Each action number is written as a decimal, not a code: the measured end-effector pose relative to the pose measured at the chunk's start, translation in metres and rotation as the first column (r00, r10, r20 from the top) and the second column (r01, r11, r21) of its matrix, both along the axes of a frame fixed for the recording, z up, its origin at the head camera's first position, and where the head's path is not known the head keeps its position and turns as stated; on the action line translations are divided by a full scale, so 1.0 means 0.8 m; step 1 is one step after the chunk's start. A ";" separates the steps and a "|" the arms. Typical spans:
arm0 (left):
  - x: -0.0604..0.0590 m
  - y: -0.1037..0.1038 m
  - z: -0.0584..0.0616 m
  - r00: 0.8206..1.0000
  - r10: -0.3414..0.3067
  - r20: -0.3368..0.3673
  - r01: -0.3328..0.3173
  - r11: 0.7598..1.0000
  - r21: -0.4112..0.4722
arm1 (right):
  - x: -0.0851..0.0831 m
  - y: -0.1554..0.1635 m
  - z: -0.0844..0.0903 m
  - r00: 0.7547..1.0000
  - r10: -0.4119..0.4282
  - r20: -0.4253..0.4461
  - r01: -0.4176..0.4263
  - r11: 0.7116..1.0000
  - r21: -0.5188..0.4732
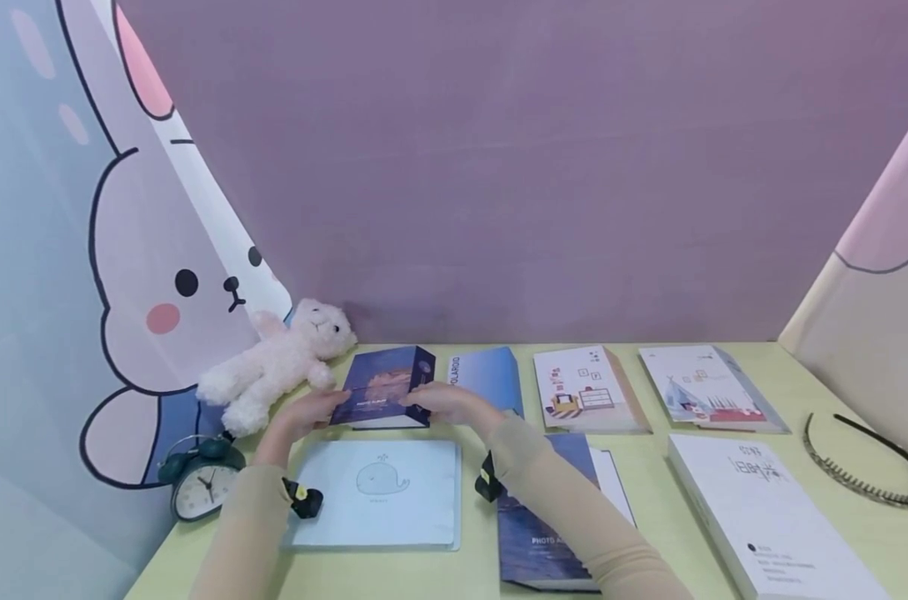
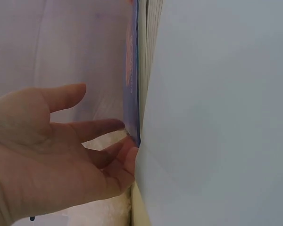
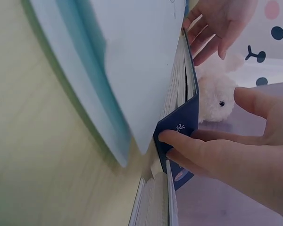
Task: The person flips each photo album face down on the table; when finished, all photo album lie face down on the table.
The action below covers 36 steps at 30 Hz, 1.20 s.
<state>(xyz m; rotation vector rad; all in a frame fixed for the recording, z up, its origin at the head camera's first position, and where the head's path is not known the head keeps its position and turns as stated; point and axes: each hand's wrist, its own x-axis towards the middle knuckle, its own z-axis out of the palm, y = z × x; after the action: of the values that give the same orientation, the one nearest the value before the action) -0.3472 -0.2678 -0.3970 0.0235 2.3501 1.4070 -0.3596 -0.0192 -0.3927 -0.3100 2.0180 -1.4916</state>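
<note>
A dark blue photo album [image 1: 386, 385] is tilted at the back left of the green table [image 1: 645, 475], its near edge raised between my two hands. My left hand [image 1: 311, 412] touches its left near corner; in the left wrist view the fingertips [image 2: 118, 141] lie fairly straight against the album's edge [image 2: 132, 70]. My right hand [image 1: 442, 404] is at the right near corner. There its straight fingers [image 3: 188, 143] press on the blue cover [image 3: 184, 127], with the thumb held apart. A pale blue album with a whale drawing [image 1: 379, 492] lies flat just in front.
A white plush toy [image 1: 281, 362] lies left of the album, with an alarm clock [image 1: 202, 479] near the table's left edge. Several more albums lie in rows to the right [image 1: 585, 387], one blue [image 1: 536, 533] under my right forearm. A black headband [image 1: 866, 462] lies far right.
</note>
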 end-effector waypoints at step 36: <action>0.018 0.076 0.064 0.872 0.059 -0.486 -0.029 0.997 0.070 | 0.033 0.095 0.116 0.854 -0.017 -0.521 0.099 0.987 0.130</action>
<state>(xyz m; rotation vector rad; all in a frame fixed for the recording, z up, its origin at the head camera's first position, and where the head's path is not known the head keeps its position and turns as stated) -0.3329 -0.2073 -0.3457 0.3907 2.7174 1.6489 -0.3334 0.0567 -0.3001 -0.6512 2.5704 -1.3770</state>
